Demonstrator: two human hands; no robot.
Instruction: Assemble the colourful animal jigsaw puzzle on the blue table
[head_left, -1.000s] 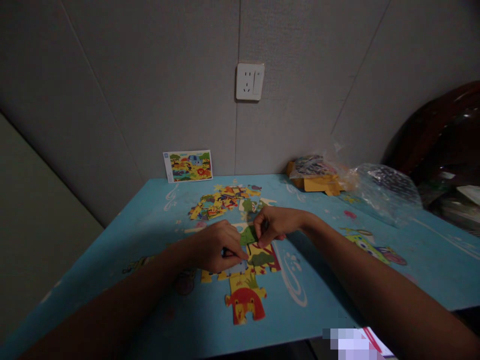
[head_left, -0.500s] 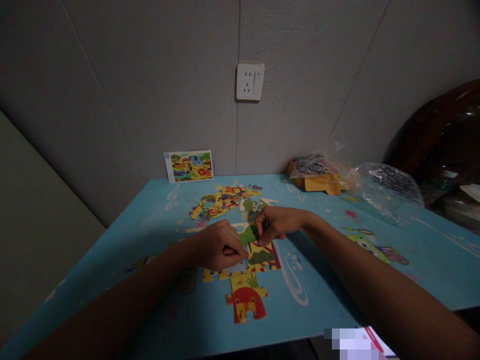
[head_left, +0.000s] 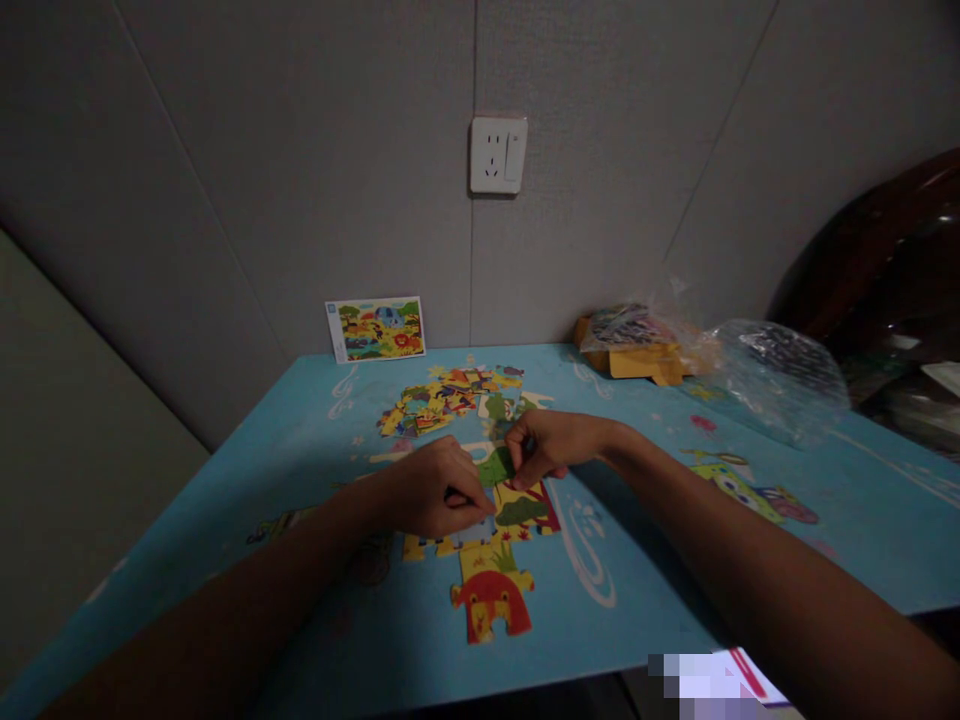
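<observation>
A partly joined jigsaw puzzle with bushes, trees and part of a blue animal lies flat on the table. My left hand is closed in a pinch at its left part, covering several pieces. My right hand bends down from the other side, thumb and forefinger pinched on a puzzle piece with green on it along the upper edge. Joined below, toward me, is a piece with a red-maned lion face. Exactly which piece edge sits under the left fingertips is hidden.
Loose puzzle pieces lie heaped beyond my hands. A picture card leans on the wall at the back left. An orange package and clear plastic bag lie at the back right of the blue patterned table.
Both hands stay pinched over the puzzle in nearly the same place. The whole view has shifted very slightly; no piece has visibly moved.
</observation>
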